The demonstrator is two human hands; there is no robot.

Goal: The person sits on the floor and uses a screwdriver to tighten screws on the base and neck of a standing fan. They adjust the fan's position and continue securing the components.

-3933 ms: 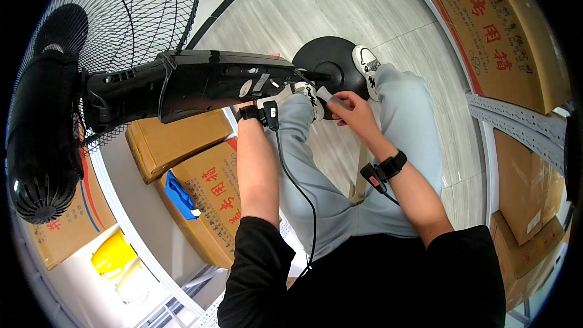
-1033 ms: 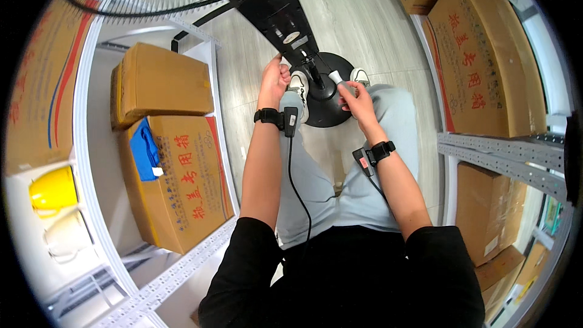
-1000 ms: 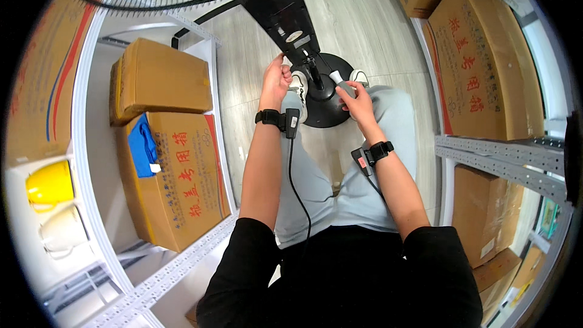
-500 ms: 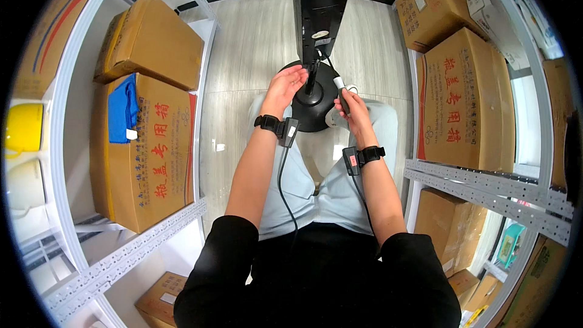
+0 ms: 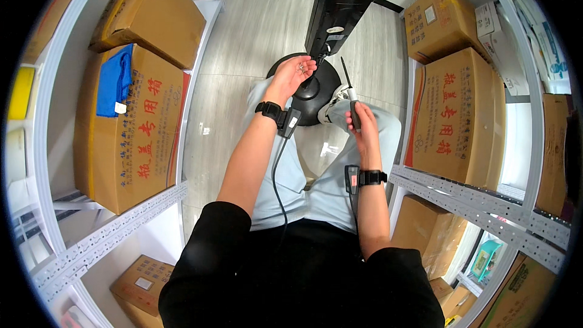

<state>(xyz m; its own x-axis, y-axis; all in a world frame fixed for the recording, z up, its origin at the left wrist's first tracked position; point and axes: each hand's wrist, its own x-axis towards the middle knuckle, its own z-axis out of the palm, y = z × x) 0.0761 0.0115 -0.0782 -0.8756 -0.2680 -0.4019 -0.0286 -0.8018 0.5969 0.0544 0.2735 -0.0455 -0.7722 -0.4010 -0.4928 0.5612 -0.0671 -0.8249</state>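
Both hands were raised in front of the seated person, forearms reaching forward over the light grey trousers [image 5: 303, 176]. Her or his left hand [image 5: 293, 75] was turned palm up, fingers loosely curled and spread, cupping some small pale bits that were too tiny to identify; its fingertips sat just beside the lower end of the black fan column [image 5: 340, 6], above the round black fan base [image 5: 306, 88] on the floor. A black wrist strap [image 5: 270, 111] with a small device and a cable hanging from it circled that wrist. Right hand [image 5: 362, 130] was closed in a fist around the handle of a screwdriver [image 5: 350, 94], the thin dark shaft pointing up and away toward the column without touching it. A second black band [image 5: 370, 177] sat on the right wrist. Brown cardboard boxes [image 5: 452, 103] stood on white metal shelving [image 5: 473, 197] to either side, one on the left with a blue cloth [image 5: 114, 82] draped over it
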